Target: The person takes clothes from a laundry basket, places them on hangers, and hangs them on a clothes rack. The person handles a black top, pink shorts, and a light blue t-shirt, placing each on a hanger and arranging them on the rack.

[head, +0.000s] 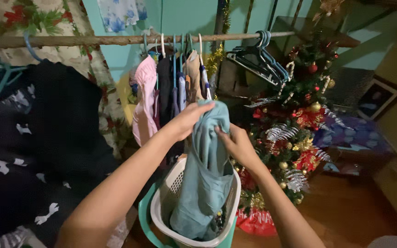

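Note:
Both of my hands hold up a grey-blue garment (pixel 207 174) by its top, over a white laundry basket (pixel 161 206). My left hand (pixel 190 118) grips the upper left of the cloth. On its upper right edge, my right hand (pixel 238 143) pinches the fabric. The garment's lower part hangs down into the basket. Just behind my hands, several clothes on hangers (pixel 171 87) hang from a wooden rail (pixel 116 40), among them a pink garment (pixel 144 98).
A dark garment with white bow prints (pixel 37 151) hangs at the left. Several bare teal hangers (pixel 263 57) sit on the rail's right part. A decorated Christmas tree (pixel 299 119) stands at the right, on a wooden floor (pixel 345 211). A framed picture (pixel 378 97) leans at the far right.

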